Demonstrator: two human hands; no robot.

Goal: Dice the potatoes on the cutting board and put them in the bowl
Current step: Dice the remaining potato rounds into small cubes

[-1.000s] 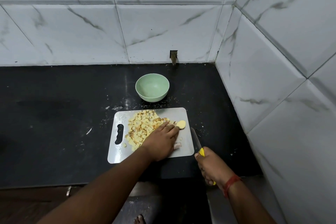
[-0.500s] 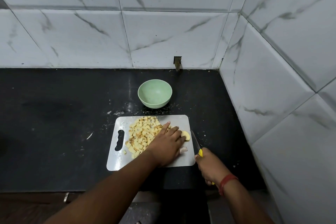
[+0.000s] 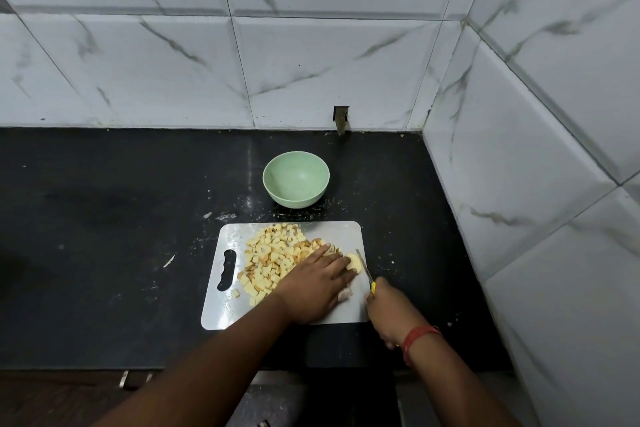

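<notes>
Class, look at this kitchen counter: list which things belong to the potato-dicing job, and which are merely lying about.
Part of the job:
- cutting board
- diced potato pile
- uncut potato piece, held by the left hand
- knife, gripped by the right hand
- green bowl, with nothing in it yet

Just lying about:
- white scraps on the black counter
- wall fitting

A black stone counter (image 3: 104, 236), dusted with pale specks and scraps, carries a green bowl (image 3: 296, 180) near the back wall and, just in front of it, a steel cutting board (image 3: 221, 308) lying flat.
</notes>
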